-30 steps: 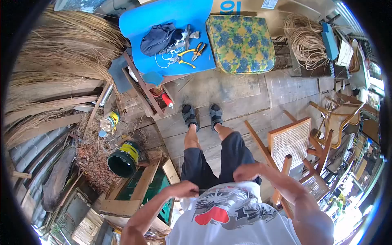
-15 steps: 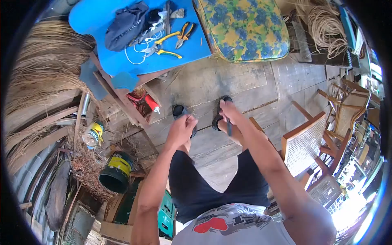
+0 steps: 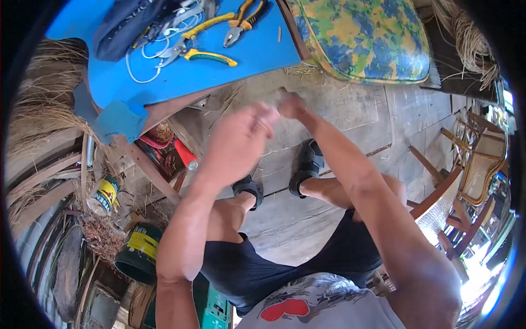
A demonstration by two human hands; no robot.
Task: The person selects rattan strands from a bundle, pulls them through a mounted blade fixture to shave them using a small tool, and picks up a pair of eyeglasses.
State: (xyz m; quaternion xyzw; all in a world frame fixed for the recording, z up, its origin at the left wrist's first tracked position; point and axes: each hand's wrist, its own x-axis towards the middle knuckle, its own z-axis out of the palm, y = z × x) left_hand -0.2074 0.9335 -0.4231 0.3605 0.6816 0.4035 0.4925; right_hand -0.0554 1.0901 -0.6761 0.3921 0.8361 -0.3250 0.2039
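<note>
My left hand is raised over the floor just in front of the blue tabletop. Its fingers are curled together and smeared by motion; what they hold, if anything, is hidden. Close beside its fingertips is my right hand, closed and also blurred, with what it grips not clear. On the blue surface lie yellow-handled pruning shears, pliers with orange and black handles, a white cord and a dark cloth item.
A floral cushioned seat stands beside the blue tabletop. Under it sits a red bottle. Left are a dark green bucket, a can and dry fibre bundles. Wooden chairs and coiled rope are right.
Both hands have moved forward and closer together, toward the blue tabletop. A slim dark object below my right hand earlier no longer shows clearly. The view has shifted nearer the tabletop.
</note>
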